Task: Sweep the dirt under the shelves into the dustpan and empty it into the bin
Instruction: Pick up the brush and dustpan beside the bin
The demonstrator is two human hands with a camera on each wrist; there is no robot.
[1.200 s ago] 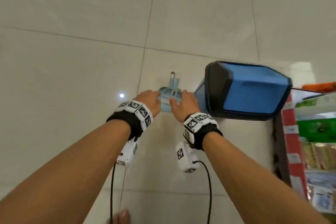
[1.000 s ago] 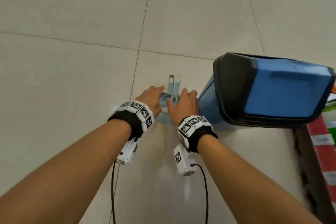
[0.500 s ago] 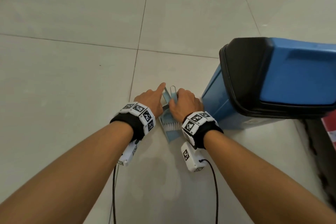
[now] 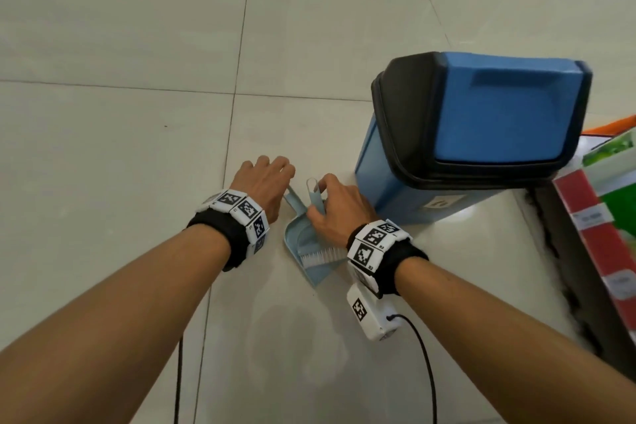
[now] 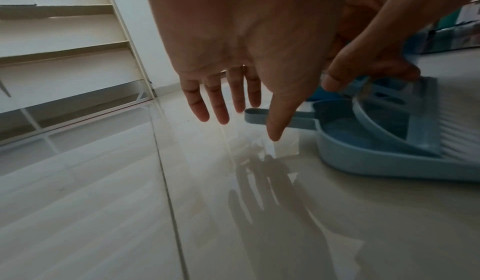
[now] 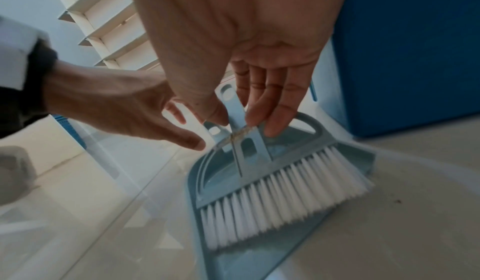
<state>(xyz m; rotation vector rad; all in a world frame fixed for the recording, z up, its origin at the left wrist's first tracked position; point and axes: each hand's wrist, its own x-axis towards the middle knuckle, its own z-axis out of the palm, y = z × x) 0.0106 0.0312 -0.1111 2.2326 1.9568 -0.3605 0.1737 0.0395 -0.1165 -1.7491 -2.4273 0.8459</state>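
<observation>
- Pale-blue plastic dustpan (image 4: 303, 244) lies flat on the tiled floor (image 4: 120, 155), just beside the blue bin (image 4: 481, 134); the white-bristled brush (image 6: 272, 184) rests inside it.
- Change: half a second earlier both hands sat close together over the two handles; now the brush handle is tipped up out of the pan and the handles have parted.
- Right hand (image 4: 339, 213) pinches the brush handle between thumb and fingers.
- Left hand (image 4: 263, 188) hovers over the dustpan handle, fingers straight and spread, holding nothing; the left wrist view shows the thumb in front of that handle, contact uncertain.
- Meaning, as a judgement: the tools are being separated and sweeping has not begun; the left hand has yet to grip the pan.
- Surroundings: stocked shelves (image 4: 605, 217) at the right edge; pale empty shelving (image 5: 64, 58) opposite; a dark speck on the floor by the bristles in the right wrist view.
- Obstruction: the bin stands between the dustpan and the stocked shelves.
</observation>
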